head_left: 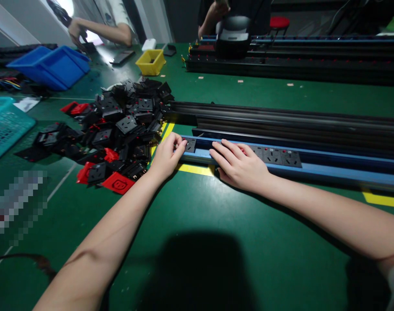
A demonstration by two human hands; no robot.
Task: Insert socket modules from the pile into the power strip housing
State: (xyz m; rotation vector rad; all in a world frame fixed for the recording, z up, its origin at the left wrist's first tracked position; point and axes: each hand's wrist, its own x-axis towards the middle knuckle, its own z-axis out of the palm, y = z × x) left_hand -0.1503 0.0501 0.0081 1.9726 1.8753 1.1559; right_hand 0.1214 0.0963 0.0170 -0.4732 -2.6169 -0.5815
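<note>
A long blue metal channel (332, 172) lies across the green table in front of me. At its left end my left hand (167, 156) is closed, thumb and fingertips pinching the edge of a black socket module (190, 145) that sits in the channel. My right hand (244, 169) rests flat across the channel, fingers stretched out over it. Emerging from beneath its far side is a row of black socket modules (282, 157) with small red parts, set in the channel. What lies directly under the right palm is hidden.
Left of the channel spreads a heap of loose black and red socket modules (121, 125). Black rails (281, 119) lie behind the channel. Blue bins (59, 69), a yellow bin (150, 62) and a teal basket (9, 125) stand around. Two people work across the table.
</note>
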